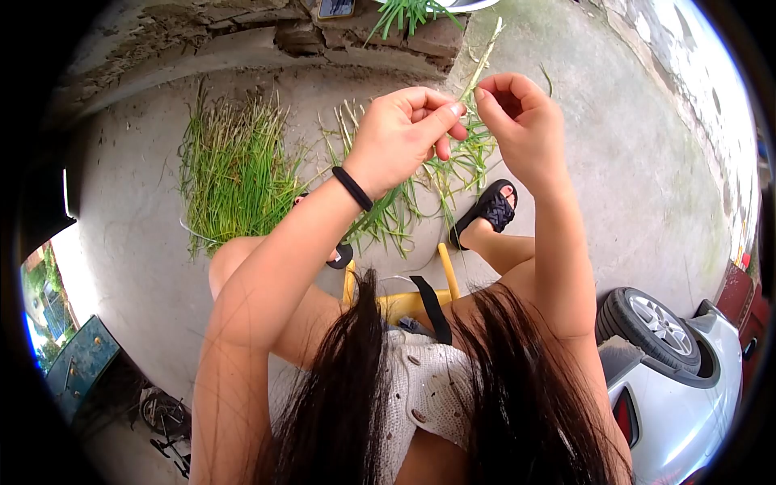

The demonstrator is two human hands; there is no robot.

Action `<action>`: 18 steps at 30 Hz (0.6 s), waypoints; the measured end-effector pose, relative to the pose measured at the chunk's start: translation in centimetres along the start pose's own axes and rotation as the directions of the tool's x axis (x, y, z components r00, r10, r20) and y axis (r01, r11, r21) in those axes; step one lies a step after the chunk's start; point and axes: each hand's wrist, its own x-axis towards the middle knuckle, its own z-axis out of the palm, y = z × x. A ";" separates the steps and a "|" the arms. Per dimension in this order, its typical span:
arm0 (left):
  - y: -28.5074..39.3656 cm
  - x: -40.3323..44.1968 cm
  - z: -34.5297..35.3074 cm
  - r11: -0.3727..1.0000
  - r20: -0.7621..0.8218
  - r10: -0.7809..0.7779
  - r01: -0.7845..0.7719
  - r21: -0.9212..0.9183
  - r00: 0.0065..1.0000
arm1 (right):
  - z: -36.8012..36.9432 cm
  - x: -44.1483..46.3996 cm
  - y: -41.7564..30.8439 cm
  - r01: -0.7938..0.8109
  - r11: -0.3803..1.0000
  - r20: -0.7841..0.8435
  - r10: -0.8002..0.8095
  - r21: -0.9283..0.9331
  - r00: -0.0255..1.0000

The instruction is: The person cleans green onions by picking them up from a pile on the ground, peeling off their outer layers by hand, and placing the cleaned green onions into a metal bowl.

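One slender green stalk [482, 69], pale toward its far tip, pinched between thumb and fingers of the left hand [404, 129]; right hand [529, 121], thumb and forefinger brought together just beside it, any grip on it unclear. One large heap of grassy green stalks [238, 166], left, on the concrete floor [647, 153]; loose stalks [396, 214] beneath the hands; one black sandal [499, 208], near right.

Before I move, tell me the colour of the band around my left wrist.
Black. The band shows best in the head view, the only one here.
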 end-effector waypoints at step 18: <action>0.2 -0.5 -0.6 0.995 0.164 -0.034 0.049 -0.090 0.986 | -9.2 3.8 3.0 -0.251 0.960 -0.396 0.184 -0.124 0.900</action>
